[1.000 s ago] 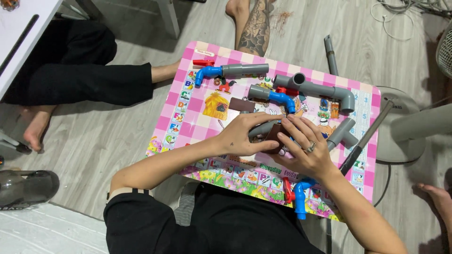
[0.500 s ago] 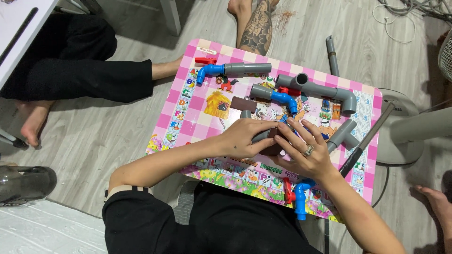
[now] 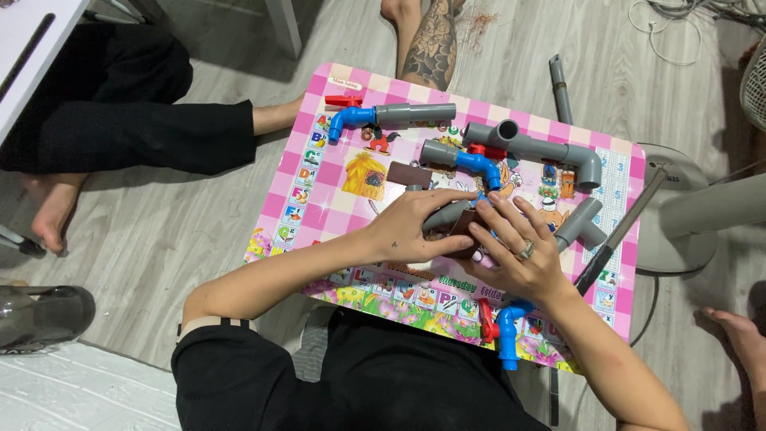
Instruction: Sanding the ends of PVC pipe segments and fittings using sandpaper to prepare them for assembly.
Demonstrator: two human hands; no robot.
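Observation:
My left hand and my right hand meet over the middle of a pink checked play table. Between them they grip a short grey pipe piece together with a brown sheet pressed against it. The fingers hide most of both. Just beyond my fingertips lies a grey pipe with a blue tap and red handle. Another brown sheet lies flat next to it.
On the table also lie a grey pipe with a blue elbow, a grey tee-and-elbow assembly, a grey branch fitting and a blue tap at the near edge. A loose grey pipe and a fan base are on the floor. Other people's legs are nearby.
Both hands have stayed on the pipe piece and brown sheet, with the fingers shifting slightly around them. The view has drifted a little.

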